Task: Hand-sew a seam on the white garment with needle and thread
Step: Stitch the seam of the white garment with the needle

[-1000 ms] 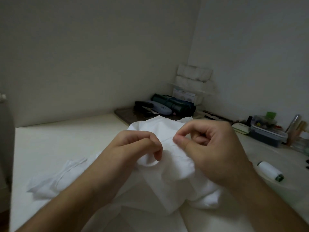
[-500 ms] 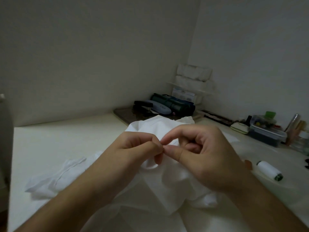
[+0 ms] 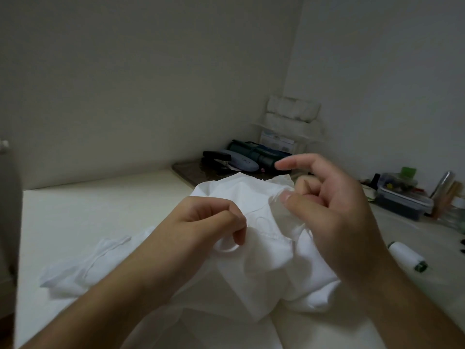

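The white garment (image 3: 266,260) lies bunched on the pale table (image 3: 88,197) in front of me. My left hand (image 3: 208,222) grips a fold of it between thumb and curled fingers, just left of a hemmed edge. My right hand (image 3: 329,200) hovers over the garment's far right part, index finger stretched out, thumb pressed against the curled middle fingers. White thread (image 3: 275,197) shows at the thumb tip, and a thin loop of thread (image 3: 261,220) lies on the cloth between my hands. The needle is too small to make out.
A spool of white thread (image 3: 407,256) lies on the table at the right. Behind it stands a clear sewing box (image 3: 402,197) with small items. A dark tray with a green pouch (image 3: 259,154) and stacked white rolls (image 3: 293,113) fill the far corner.
My right hand has pulled away from my left hand, up and to the right, and its index finger has straightened. A loop of thread now shows between the hands. The left hand keeps its grip.
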A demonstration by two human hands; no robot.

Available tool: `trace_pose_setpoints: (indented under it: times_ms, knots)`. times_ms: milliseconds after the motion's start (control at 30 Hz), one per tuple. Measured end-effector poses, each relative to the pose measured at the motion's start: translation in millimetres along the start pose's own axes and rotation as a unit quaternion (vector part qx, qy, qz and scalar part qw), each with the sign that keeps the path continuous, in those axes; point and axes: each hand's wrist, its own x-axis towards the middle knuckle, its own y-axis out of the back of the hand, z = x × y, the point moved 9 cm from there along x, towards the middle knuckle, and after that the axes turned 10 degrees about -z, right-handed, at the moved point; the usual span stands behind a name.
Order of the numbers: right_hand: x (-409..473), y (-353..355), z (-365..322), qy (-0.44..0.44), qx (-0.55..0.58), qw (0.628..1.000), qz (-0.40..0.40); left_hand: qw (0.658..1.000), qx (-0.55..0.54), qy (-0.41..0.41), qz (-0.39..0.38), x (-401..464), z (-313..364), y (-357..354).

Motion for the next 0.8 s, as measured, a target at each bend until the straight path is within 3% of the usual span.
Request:
trace_pose_setpoints:
  times_ms: [100, 200, 300, 467, 533, 667, 800]
  knots:
    - [-1.8, -25.2, -6.6, 0.024, -0.013, 0.994, -0.102, 1.000, -0.013, 0.000, -0.014, 1.2, 0.0, -2.2]
    - [-1.6, -37.3, -4.0, 0.020, -0.056, 0.990, -0.130, 1.000, -0.012, -0.009, -0.026, 1.3, 2.9, -4.6]
    - [0.0, -29.3, -0.6, 0.008, -0.041, 0.995, -0.089, 1.000, -0.007, -0.007, -0.020, 0.8, 3.1, -3.8]
    - [1.0, 5.0, 12.9, -0.030, -0.078, 0.994, 0.068, 1.000, 0.004, 0.000, -0.003, 0.4, 0.7, 0.1]
    - [-0.4, 11.0, 12.7, -0.037, -0.079, 0.992, 0.092, 1.000, 0.010, 0.002, 0.000, 0.3, 0.0, 1.0]
    - [-1.5, -2.7, -1.2, 0.005, -0.011, 1.000, 0.007, 1.000, 0.004, -0.001, -0.006, 0.6, 0.6, -0.4]
    - [-2.3, -34.7, -6.5, 0.026, -0.042, 0.991, -0.123, 1.000, -0.009, -0.008, -0.028, 2.1, 1.5, -4.1]
